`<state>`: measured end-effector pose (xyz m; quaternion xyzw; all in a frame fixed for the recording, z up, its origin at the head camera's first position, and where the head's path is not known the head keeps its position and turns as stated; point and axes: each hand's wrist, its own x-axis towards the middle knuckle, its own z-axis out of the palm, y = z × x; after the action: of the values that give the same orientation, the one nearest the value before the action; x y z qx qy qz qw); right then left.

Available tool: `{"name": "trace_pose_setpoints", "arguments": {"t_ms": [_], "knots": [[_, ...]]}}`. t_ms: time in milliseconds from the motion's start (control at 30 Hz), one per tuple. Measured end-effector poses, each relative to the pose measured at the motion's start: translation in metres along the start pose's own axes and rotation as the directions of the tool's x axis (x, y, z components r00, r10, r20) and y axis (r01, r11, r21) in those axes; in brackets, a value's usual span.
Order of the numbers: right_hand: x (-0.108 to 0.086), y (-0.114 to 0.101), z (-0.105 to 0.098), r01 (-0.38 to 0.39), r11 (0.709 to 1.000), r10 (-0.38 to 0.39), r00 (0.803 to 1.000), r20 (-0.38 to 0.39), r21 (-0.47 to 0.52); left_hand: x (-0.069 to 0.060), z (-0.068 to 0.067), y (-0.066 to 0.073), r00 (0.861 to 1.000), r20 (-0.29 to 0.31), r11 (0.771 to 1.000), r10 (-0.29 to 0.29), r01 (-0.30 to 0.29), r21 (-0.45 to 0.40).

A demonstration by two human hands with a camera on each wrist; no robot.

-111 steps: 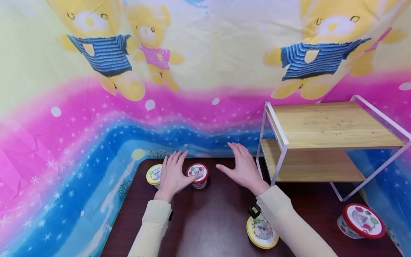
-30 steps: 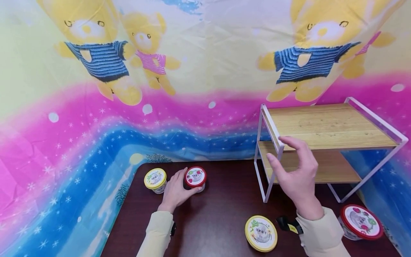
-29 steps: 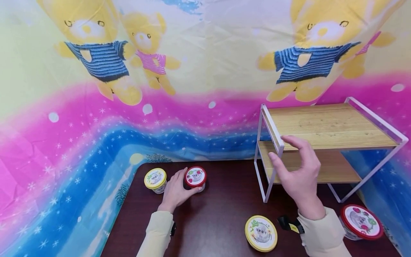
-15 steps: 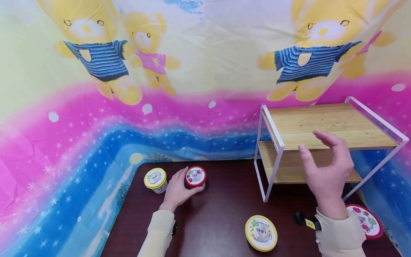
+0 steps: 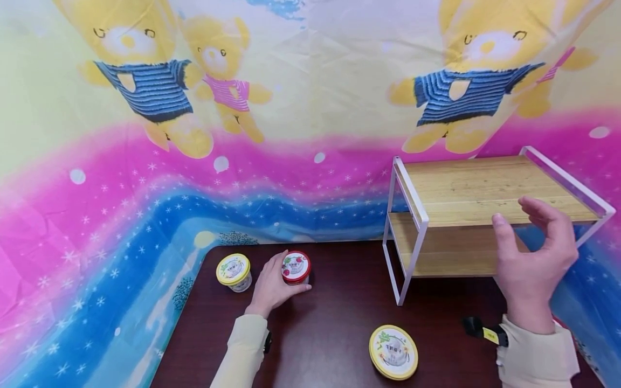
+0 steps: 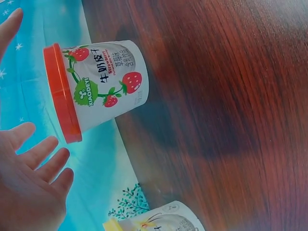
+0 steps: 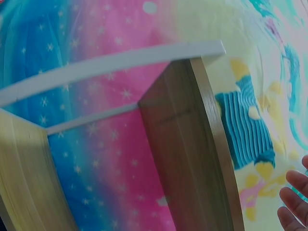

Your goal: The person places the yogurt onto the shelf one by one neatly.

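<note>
Red-lidded tub [image 5: 297, 267] stands on the worktop [image 5: 330, 334]; left hand [image 5: 271, 287], spread and empty, beside it; right hand [image 5: 536, 264], parted and empty, well right of it.

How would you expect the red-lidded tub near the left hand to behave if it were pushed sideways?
The red-lidded tub would probably slide fairly easily on the shiny table; its narrower base might let it tip if pushed near the lid.

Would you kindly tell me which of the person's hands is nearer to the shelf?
Right. The right hand is in front of the shelf, toward its right end; the left hand is well to the shelf's left, beside a red-lidded tub.
</note>
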<state>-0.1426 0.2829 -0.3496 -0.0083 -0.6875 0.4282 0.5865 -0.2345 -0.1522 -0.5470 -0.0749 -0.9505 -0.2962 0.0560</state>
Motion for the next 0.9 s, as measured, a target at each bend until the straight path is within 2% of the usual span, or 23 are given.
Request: {"name": "trace_pose_setpoints", "arguments": {"t_ms": [100, 433, 533, 600, 700, 767, 833, 900], "knots": [[0.002, 0.010, -0.006, -0.005, 0.996, 0.005, 1.000, 0.001, -0.085, 0.002, 0.002, -0.001, 1.000, 0.005, 1.000, -0.017, 0.017, -0.002], [0.011, 0.033, -0.025, -0.036, 0.975, 0.026, 0.998, -0.049, -0.219, 0.004, 0.006, -0.005, 0.997, 0.013, 0.995, -0.073, 0.073, -0.067], [0.013, 0.040, -0.033, -0.089, 0.963, 0.077, 0.995, -0.057, -0.254, 0.003, 0.006, -0.006, 0.997, 0.014, 0.992, -0.076, 0.077, -0.104], [0.014, 0.043, -0.040, -0.156, 0.946, 0.144, 0.988, -0.062, -0.286, 0.003, 0.007, -0.006, 0.997, 0.016, 0.990, -0.079, 0.080, -0.116], [0.018, 0.047, -0.049, -0.247, 0.905, 0.240, 0.969, -0.065, -0.346, 0.003, 0.009, -0.008, 0.997, 0.012, 0.989, -0.081, 0.082, -0.127], [0.021, 0.049, -0.052, -0.320, 0.868, 0.314, 0.946, -0.080, -0.380, 0.004, 0.010, -0.008, 0.996, 0.010, 0.987, -0.086, 0.087, -0.134], [0.025, 0.049, -0.055, -0.409, 0.820, 0.407, 0.909, -0.094, -0.400, 0.004, 0.011, -0.009, 0.996, 0.006, 0.986, -0.091, 0.091, -0.140], [0.029, 0.049, -0.057, -0.499, 0.764, 0.504, 0.858, -0.105, -0.409, 0.004, 0.012, -0.009, 0.996, 0.002, 0.984, -0.090, 0.089, -0.157]]}}
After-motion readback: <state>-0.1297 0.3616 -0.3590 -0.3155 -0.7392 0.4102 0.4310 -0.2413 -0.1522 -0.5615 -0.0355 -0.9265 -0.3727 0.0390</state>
